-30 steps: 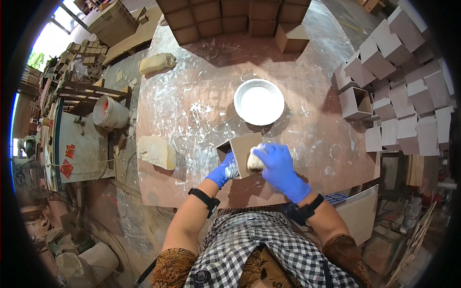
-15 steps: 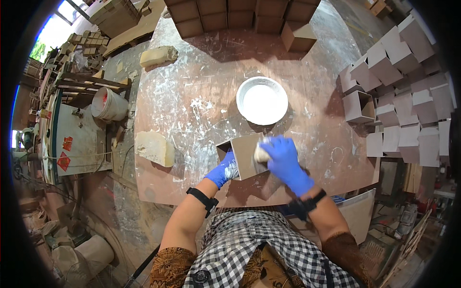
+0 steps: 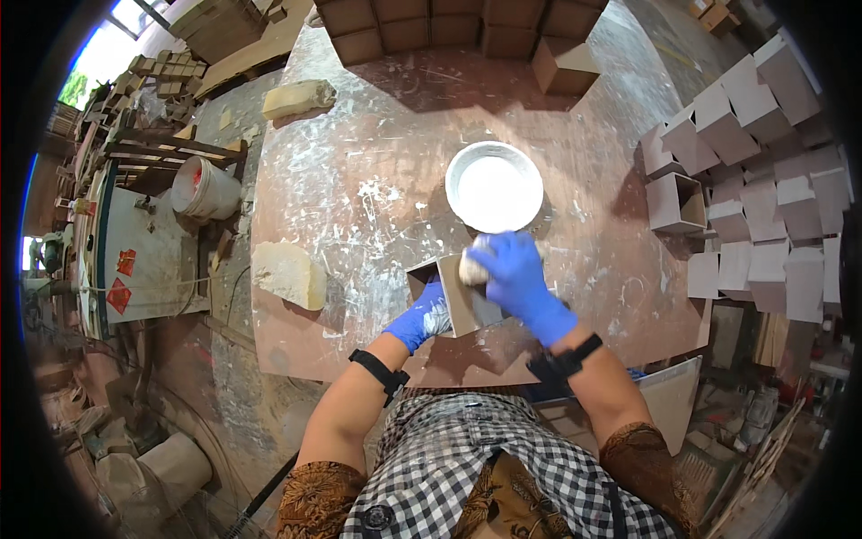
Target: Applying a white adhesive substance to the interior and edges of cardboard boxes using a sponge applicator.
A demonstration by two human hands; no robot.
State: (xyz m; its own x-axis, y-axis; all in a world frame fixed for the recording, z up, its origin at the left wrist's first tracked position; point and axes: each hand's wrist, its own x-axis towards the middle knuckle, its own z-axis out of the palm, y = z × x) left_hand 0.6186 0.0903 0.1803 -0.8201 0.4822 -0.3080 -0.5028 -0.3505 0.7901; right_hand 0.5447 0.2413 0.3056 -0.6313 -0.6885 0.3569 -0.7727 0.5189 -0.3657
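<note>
1. The open-ended box (image 3: pixel 461 310), brownish on its visible side, is tilted above the near part of the worktop (image 3: pixel 584 260), in front of the person.
2. The left hand (image 3: pixel 426 316), in a blue glove smeared with white, reaches into the box's open end. Its fingers are largely hidden, so I cannot tell whether they are clamped on a wall or spread inside.
3. The right hand (image 3: pixel 519 274), also blue-gloved, is clamped on a pale sponge (image 3: pixel 471 268) at the box's far edge; I cannot tell whether the sponge touches it there. The hands are apart, close to each other.
4. Just beyond the right hand stands a round white basin (image 3: pixel 452 175) containing white liquid (image 3: pixel 496 198).
5. Two yellowish foam chunks lie along the worktop's left side: a near chunk (image 3: pixel 289 276) and a far chunk (image 3: pixel 299 98).
6. A stack of brown boxes (image 3: pixel 404 18) fills the far end of the worktop, with a single box (image 3: pixel 566 70) at its right end.
7. On the right, many pale boxes (image 3: pixel 723 135) are piled up, one with its dark opening showing.
8. A white bucket (image 3: pixel 215 202) stands left of the worktop.
</note>
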